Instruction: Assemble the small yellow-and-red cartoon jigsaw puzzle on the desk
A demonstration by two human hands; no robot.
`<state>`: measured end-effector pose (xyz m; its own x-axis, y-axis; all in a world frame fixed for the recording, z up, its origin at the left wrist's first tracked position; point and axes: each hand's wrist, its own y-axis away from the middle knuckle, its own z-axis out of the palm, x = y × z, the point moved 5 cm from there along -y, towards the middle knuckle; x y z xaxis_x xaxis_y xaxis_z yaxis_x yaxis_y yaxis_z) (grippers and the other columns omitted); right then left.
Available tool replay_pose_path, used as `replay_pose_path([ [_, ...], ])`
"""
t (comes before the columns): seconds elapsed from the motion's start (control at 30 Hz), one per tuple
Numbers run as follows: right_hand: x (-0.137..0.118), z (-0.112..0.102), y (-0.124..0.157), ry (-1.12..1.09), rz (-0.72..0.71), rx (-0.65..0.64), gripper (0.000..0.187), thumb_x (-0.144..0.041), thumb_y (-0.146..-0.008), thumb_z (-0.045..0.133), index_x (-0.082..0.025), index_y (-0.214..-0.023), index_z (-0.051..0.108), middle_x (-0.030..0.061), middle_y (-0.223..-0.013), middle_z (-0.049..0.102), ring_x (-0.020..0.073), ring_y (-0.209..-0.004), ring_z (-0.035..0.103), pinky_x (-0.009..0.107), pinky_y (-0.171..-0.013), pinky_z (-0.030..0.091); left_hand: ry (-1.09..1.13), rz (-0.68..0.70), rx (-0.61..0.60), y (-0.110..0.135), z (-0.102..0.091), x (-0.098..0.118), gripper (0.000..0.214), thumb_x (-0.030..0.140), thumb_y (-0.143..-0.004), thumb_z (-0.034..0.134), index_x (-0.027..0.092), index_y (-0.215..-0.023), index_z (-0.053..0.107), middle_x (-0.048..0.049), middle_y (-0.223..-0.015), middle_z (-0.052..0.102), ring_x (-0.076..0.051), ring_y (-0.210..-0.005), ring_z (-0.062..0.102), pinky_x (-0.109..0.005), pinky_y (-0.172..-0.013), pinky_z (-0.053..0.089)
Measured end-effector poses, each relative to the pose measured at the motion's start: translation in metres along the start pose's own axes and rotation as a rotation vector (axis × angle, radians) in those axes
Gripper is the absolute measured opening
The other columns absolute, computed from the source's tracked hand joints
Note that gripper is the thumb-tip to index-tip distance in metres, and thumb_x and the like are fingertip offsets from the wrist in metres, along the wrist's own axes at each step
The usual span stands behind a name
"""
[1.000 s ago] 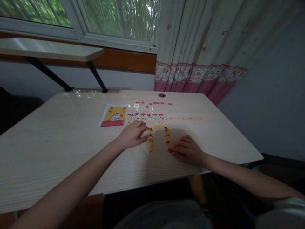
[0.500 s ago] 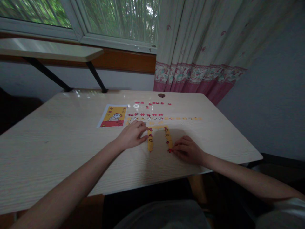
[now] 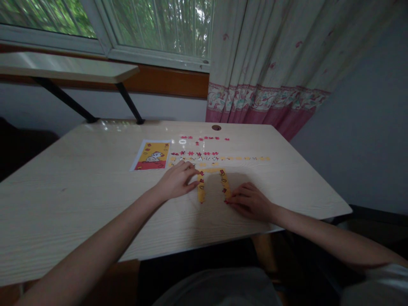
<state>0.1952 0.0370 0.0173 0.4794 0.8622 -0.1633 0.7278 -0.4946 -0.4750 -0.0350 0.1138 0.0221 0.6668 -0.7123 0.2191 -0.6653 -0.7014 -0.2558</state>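
Note:
A partly joined jigsaw puzzle point(image 3: 210, 170) lies flat on the table: a yellow top edge with a strip running down each side. My left hand point(image 3: 180, 180) rests at the left strip, fingertips touching its outer edge, thumb apart from the fingers. At the bottom of the right strip, my right hand point(image 3: 250, 200) has its fingertips closed on a small red puzzle piece point(image 3: 226, 201), which they partly cover. Loose yellow and white puzzle pieces point(image 3: 236, 158) lie in rows just beyond the joined part, some hidden behind my left hand.
A printed picture of a white animal on yellow and red point(image 3: 151, 155) lies left of the loose pieces. Red puzzle pieces point(image 3: 208, 153) form rows farther back. The table point(image 3: 79, 191) has a cable hole point(image 3: 216, 127) at the back and a raised shelf point(image 3: 70, 68) at the left.
My right fingertips have shifted slightly left with the red puzzle piece, now covering more of it at the right strip's lower end. My left hand has stayed in place.

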Motion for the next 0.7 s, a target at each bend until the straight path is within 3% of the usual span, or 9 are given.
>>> replay_pose_path([
  [0.17,0.005,-0.001,-0.01,-0.098,0.027,-0.093,0.018,-0.028,-0.092,0.051,-0.021,-0.095,0.067,0.0042,-0.093,0.069,0.0155,-0.086,0.059,0.032,-0.081,0.041,-0.014,-0.008,-0.005,0.0,0.0,0.0,0.032,0.037,-0.085,0.055,0.019,-0.11,0.063,-0.0089,-0.099,0.057,-0.024,-0.093,0.052,-0.039,-0.081,0.046],
  [0.33,0.024,-0.001,-0.047,-0.094,-0.049,-0.216,0.022,-0.026,-0.093,0.046,-0.018,-0.1,0.066,0.0061,-0.089,0.069,0.0158,-0.083,0.058,0.032,-0.08,0.041,0.001,-0.01,-0.004,0.0,-0.002,0.001,0.033,0.039,-0.085,0.054,0.02,-0.11,0.062,-0.0093,-0.101,0.057,-0.025,-0.094,0.052,-0.04,-0.082,0.046],
  [0.47,0.064,0.011,-0.095,-0.112,0.001,-0.271,0.019,-0.023,-0.09,0.049,-0.019,-0.097,0.067,0.0049,-0.089,0.069,0.0155,-0.083,0.059,0.031,-0.08,0.042,0.028,-0.012,0.002,0.0,-0.004,0.0,0.033,0.039,-0.086,0.053,0.02,-0.11,0.063,-0.0093,-0.101,0.057,-0.025,-0.094,0.053,-0.041,-0.083,0.046],
  [0.57,0.098,0.023,-0.134,-0.113,0.133,-0.201,0.021,-0.019,-0.089,0.048,-0.016,-0.098,0.067,0.0075,-0.094,0.069,0.0164,-0.088,0.059,0.03,-0.081,0.042,0.047,-0.023,0.012,0.0,-0.003,-0.001,0.032,0.038,-0.085,0.054,0.02,-0.111,0.063,-0.009,-0.101,0.057,-0.024,-0.094,0.054,-0.04,-0.083,0.046],
  [0.7,0.131,0.047,-0.171,-0.1,0.292,-0.232,0.018,-0.011,-0.084,0.051,-0.014,-0.091,0.068,0.009,-0.091,0.069,0.0166,-0.081,0.058,0.028,-0.075,0.04,0.023,-0.028,0.014,0.0,-0.003,-0.002,0.03,0.035,-0.086,0.053,0.018,-0.108,0.063,-0.0096,-0.1,0.058,-0.024,-0.094,0.054,-0.039,-0.084,0.045],
])
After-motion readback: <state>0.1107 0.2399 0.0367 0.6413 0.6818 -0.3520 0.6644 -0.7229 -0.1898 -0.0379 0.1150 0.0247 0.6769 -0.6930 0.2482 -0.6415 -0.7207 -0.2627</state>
